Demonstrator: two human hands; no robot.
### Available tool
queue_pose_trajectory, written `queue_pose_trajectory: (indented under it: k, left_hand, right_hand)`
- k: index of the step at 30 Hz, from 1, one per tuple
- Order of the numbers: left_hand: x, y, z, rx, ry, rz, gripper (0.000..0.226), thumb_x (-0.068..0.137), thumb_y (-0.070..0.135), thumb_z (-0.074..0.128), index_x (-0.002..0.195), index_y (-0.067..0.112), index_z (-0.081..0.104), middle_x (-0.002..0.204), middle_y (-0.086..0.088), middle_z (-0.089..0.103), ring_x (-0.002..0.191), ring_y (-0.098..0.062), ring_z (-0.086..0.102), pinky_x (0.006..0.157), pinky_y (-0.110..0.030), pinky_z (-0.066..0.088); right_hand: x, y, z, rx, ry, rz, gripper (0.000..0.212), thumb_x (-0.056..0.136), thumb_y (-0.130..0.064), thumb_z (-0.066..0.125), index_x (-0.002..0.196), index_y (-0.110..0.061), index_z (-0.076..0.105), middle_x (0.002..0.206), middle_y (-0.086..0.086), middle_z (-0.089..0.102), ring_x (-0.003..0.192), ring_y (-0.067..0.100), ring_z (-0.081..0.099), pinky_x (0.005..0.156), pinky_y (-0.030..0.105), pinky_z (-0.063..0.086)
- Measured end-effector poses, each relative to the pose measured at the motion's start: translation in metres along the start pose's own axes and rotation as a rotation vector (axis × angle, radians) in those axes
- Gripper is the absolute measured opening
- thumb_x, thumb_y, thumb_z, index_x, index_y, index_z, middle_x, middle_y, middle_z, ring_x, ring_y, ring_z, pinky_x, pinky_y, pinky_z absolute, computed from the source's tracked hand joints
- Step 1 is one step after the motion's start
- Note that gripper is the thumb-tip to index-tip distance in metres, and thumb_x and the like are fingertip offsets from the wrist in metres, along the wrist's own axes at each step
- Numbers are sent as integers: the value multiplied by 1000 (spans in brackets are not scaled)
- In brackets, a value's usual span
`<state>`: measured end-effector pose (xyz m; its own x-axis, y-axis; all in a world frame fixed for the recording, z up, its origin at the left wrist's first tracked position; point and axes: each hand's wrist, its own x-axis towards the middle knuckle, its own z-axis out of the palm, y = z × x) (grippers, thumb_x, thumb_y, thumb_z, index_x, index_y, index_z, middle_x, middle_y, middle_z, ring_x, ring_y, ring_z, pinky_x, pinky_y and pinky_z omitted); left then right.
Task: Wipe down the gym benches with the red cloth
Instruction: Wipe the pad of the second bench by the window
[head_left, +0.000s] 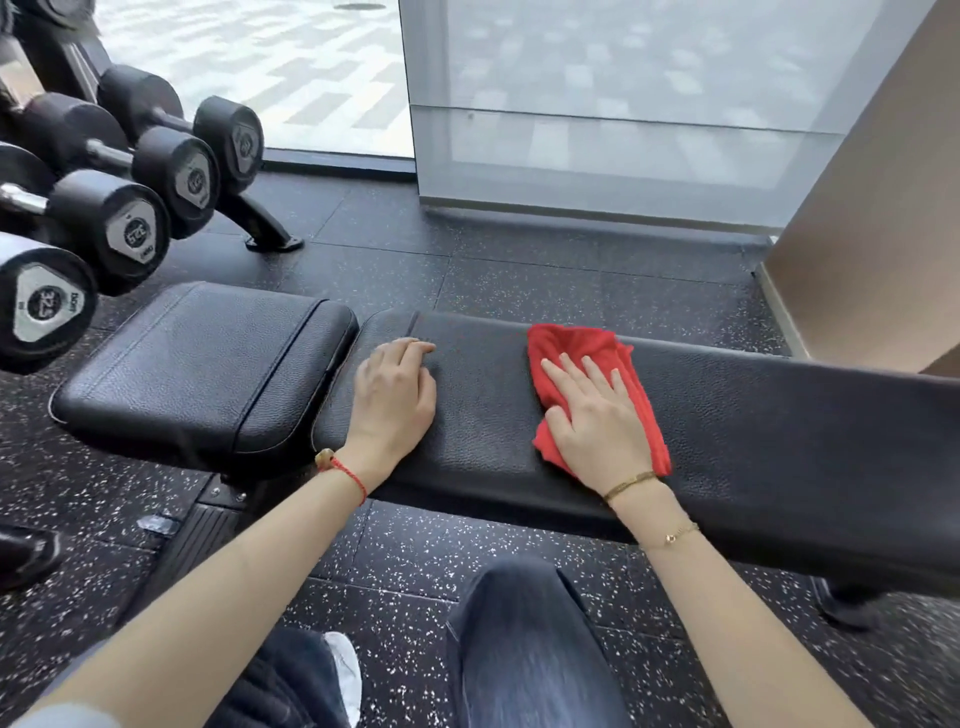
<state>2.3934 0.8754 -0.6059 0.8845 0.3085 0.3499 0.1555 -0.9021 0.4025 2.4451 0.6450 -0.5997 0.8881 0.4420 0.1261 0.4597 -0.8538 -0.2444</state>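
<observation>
Knee in dark jeans (524, 644) is sitting lowest in frame, nearest the camera, over speckled black rubber floor (415, 551). Both bare forearms are reaching forward and up from the bottom corners onto the bench.

Right hand (597, 415) is lying flat on the red cloth (571, 348), fingers straight and spread, palm pressing down, not curling round the fabric. Cloth is lying bunched under and around that hand: most of it is showing beyond the fingertips and to the left of the thumb, a strip is peeking out along the right edge near the wrist. Cloth is sitting on the long black back pad (779, 415) of the bench, roughly mid-width.

Left hand (395, 395) is resting on the same pad near its left end, well apart from the cloth, fingers loosely curled under, gripping nothing. Red string bracelet (348, 473) is sitting on the left wrist, thin gold chains (628, 483) on the right.

Separate black seat pad (208, 369) is lying just left of the long pad, a narrow gap between them. Dumbbells (140, 234) are sitting on a rack at far left. Frosted glass panel (623, 104) is standing behind the bench.
</observation>
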Motion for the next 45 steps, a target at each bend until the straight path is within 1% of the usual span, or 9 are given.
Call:
queue_pose_trajectory:
  k: [4, 12, 16, 21, 26, 32, 38, 42, 45]
  left_hand:
    - [0, 25, 10, -8, -30, 22, 35, 94, 15, 49, 128, 14, 59, 133, -4, 58, 128, -23, 48, 110, -41, 35]
    - [-6, 58, 30, 38, -66, 42, 38, 95, 19, 47, 131, 17, 57, 137, 0, 54, 132, -23, 44, 114, -44, 27]
    - [-8, 59, 36, 100, -81, 47, 37, 95, 23, 45, 131, 19, 55, 139, 1, 52, 133, -23, 41, 116, -46, 24]
    - [-9, 60, 38, 143, -79, 41, 38, 93, 25, 45, 128, 19, 56, 138, -2, 52, 132, -25, 42, 114, -50, 26]
    - [-8, 61, 38, 143, -68, 35, 35, 91, 26, 46, 124, 21, 57, 134, 1, 54, 129, -24, 44, 112, -49, 29]
    - [-8, 60, 37, 128, -58, 38, 36, 91, 26, 48, 125, 21, 58, 135, 2, 55, 129, -22, 45, 113, -46, 28]
    - [-11, 59, 37, 113, -62, 52, 39, 93, 25, 47, 130, 19, 57, 139, -1, 54, 132, -24, 43, 115, -48, 26]
    - [-12, 61, 37, 127, -69, 49, 40, 93, 25, 46, 131, 17, 56, 140, -2, 53, 133, -25, 43, 116, -50, 26]
    - [-12, 64, 37, 133, -66, 47, 40, 92, 24, 46, 130, 17, 56, 139, -4, 54, 132, -26, 43, 115, -52, 27]
  right_hand:
    - [20, -11, 4, -46, 29, 153, 57, 95, -32, 38, 152, -27, 28, 161, -1, 23, 149, 22, 15, 122, 41, 1]
    - [-41, 2, -9, 30, -37, -76, 61, 89, -34, 34, 150, -33, 32, 158, -10, 28, 148, 15, 19, 123, 38, 5]
    - [-57, 57, -24, -1, 23, 103, 60, 89, -33, 33, 149, -33, 33, 157, -10, 30, 148, 15, 20, 123, 38, 6]
    - [-8, 92, -31, -38, 35, 342, 54, 97, -28, 39, 150, -29, 31, 160, -3, 25, 149, 21, 16, 122, 43, 4]
    - [33, 36, -15, -22, -34, 137, 55, 97, -30, 38, 151, -30, 28, 161, -5, 22, 149, 19, 14, 122, 40, 0]
    - [-19, 9, -10, 23, -84, -124, 61, 90, -32, 36, 150, -32, 29, 159, -9, 25, 149, 16, 16, 123, 38, 2]
    - [-56, 82, -30, 15, -2, 98, 58, 94, -25, 45, 149, -35, 31, 158, -11, 27, 149, 14, 16, 123, 39, 5]
    - [-31, 112, -37, -2, 42, 299, 56, 95, -25, 42, 149, -32, 32, 159, -7, 27, 149, 19, 16, 122, 42, 4]
    - [2, 107, -35, 3, 35, 341, 54, 97, -28, 37, 150, -32, 31, 160, -8, 23, 150, 19, 13, 122, 42, 1]
